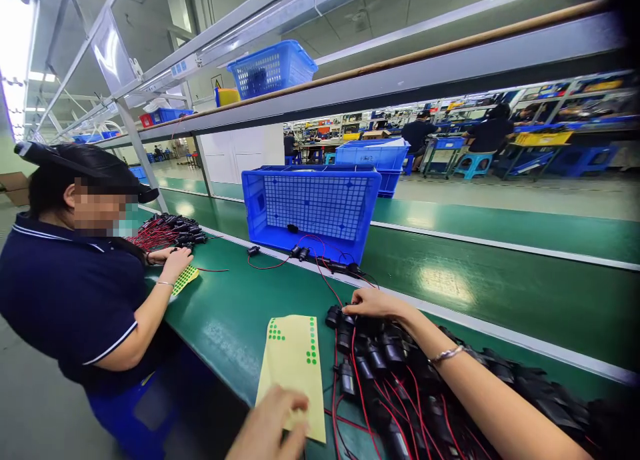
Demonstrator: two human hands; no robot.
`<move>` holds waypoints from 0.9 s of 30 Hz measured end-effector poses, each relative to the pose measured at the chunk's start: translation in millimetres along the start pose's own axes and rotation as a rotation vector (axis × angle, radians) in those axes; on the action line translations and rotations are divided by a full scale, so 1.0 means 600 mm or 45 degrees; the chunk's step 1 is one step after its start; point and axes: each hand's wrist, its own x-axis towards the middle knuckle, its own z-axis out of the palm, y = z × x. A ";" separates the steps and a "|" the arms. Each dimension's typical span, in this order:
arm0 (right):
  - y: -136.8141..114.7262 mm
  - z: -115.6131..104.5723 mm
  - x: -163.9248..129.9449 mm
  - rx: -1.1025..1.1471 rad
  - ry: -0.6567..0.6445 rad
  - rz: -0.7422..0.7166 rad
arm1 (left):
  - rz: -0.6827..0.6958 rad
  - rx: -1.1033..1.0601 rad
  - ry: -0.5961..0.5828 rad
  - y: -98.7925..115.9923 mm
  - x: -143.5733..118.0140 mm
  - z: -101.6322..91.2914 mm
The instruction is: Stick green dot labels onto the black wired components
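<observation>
Left hand (pixel 273 427) on sticker sheet (pixel 293 370) (lengthwise away)

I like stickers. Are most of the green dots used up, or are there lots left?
Most look used: the sheet under the left hand is mostly bare, with green dots only near its top. In hand: the right hand reaches onto the pile of black parts. Which parts already carry dots cannot be seen.
</observation>
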 end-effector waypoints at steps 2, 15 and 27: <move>-0.002 -0.001 0.005 -0.039 -0.026 0.021 | -0.053 0.160 0.167 -0.031 0.048 -0.027; -0.051 0.024 -0.096 -0.129 0.590 -0.210 | -0.143 0.145 0.193 -0.068 0.185 -0.084; -0.138 0.123 -0.243 0.136 1.177 -0.944 | -0.146 -0.796 0.020 0.085 0.114 -0.046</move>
